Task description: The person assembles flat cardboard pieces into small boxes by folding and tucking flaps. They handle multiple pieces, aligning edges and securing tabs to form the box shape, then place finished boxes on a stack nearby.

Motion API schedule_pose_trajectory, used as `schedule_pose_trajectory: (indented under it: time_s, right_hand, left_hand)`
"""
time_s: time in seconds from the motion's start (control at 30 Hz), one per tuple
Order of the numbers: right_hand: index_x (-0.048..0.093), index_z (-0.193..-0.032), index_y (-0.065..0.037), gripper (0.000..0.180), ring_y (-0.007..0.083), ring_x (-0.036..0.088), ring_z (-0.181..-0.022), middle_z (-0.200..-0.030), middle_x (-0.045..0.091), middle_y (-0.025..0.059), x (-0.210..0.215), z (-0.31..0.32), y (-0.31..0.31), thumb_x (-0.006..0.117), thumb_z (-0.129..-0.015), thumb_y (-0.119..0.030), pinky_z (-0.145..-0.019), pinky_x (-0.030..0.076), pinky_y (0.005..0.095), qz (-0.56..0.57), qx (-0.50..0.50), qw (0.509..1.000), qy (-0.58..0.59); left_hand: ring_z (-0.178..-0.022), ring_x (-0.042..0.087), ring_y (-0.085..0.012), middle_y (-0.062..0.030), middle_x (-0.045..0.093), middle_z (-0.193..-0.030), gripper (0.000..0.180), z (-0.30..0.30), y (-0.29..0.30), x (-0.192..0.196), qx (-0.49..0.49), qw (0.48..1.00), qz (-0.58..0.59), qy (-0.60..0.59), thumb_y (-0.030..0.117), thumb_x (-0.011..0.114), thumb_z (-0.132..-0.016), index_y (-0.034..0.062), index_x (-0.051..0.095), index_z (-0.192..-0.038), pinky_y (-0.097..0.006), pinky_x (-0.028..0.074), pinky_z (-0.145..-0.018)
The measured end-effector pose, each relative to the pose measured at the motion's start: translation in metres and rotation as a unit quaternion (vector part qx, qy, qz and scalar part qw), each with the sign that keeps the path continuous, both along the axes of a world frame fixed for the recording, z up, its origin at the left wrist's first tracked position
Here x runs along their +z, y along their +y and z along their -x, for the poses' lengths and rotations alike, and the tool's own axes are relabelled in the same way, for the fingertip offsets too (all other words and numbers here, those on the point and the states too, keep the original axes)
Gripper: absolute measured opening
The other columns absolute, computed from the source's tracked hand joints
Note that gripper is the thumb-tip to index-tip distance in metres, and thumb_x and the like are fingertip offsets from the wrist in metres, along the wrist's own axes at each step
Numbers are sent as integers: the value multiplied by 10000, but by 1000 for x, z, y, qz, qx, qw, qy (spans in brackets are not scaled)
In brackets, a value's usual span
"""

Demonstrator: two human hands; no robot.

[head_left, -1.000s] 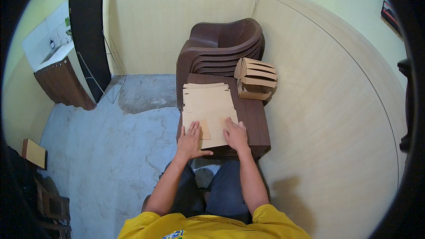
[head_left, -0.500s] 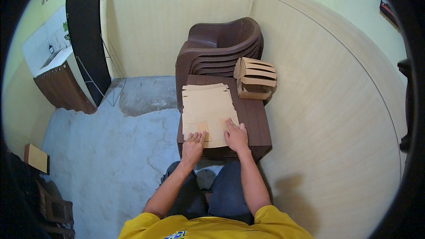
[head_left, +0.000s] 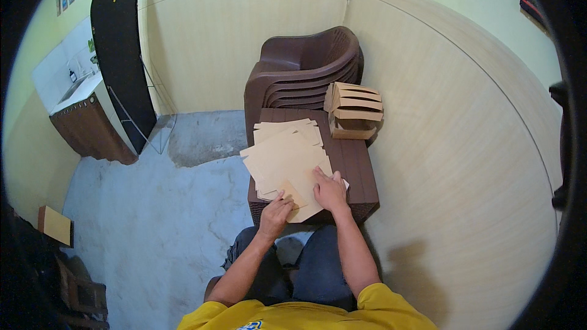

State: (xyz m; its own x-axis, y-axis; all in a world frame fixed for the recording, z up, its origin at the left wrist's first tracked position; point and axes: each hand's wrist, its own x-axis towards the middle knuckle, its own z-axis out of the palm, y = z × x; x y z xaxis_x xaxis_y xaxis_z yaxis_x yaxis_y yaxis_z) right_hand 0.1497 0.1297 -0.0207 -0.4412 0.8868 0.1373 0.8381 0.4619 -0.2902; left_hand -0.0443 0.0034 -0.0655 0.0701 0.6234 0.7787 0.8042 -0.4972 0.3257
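Observation:
A flat cardboard sheet lies turned at an angle on top of a stack of similar cut sheets. The stack rests on a brown plastic table in front of me. At the sheet's near left edge, my left hand has its fingers closed on a small flap. My right hand lies on the sheet's right side, its index finger stretched forward and pressed on the surface. A small white edge pokes out beside the right hand; I cannot tell what it belongs to.
Folded cardboard boxes stand at the table's far right corner. Stacked brown plastic chairs are behind the table. The panelled wall runs close along the right. At the far left, a black ironing board leans near a sink.
The top cardboard sheet has turned askew and slid toward me, showing more of the stack beneath. My left hand has shifted right and nearer with it. The right hand keeps touching it.

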Motion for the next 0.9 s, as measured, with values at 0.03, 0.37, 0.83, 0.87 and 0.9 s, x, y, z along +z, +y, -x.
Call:
schedule_pose_trajectory:
  time_s: [0.03,0.37,0.83,0.87,0.9]
  right_hand:
    - [605,-1518,-150,570,353,580,-1210,-1637,558,-12,2,0,1,643,-959,-252,-1044,501,519,-19,11,1000,-8]
    - [574,-1537,-124,586,348,537,-1431,-1658,530,38,17,36,38,648,-1014,-378,-1316,193,606,7,151,985,-82]
    - [759,-1001,-66,121,327,661,-999,-1051,763,99,9,-2,8,746,-939,-168,-859,524,447,-84,-136,936,313]
    - [770,-991,-78,121,316,661,-981,-1020,764,82,0,1,6,765,-931,-183,-872,515,447,-101,-108,937,318]
    - [781,-980,-90,122,305,662,-964,-989,766,64,-7,3,2,784,-923,-198,-884,505,447,-94,-101,941,310]
  left_hand:
    - [-1035,782,-288,-153,792,-1020,177,-2,1,1,-21,1000,4,-1,31,738,-849,7,736,-1024,-500,555,-1157]
    - [-1025,734,-231,-71,734,-1014,145,-52,22,11,-7,991,18,130,160,755,-852,63,714,-952,-409,639,-897]
    - [-1141,742,-347,-132,769,-1255,274,-22,120,51,121,961,234,-90,94,651,-959,107,818,-1176,-498,591,-966]
    - [-1179,721,-335,-115,761,-1278,272,-4,120,49,97,968,229,-36,114,660,-965,127,817,-1186,-493,577,-988]
    - [-1217,700,-324,-97,754,-1301,270,12,121,46,71,971,226,17,133,670,-970,147,816,-1197,-488,563,-1010]
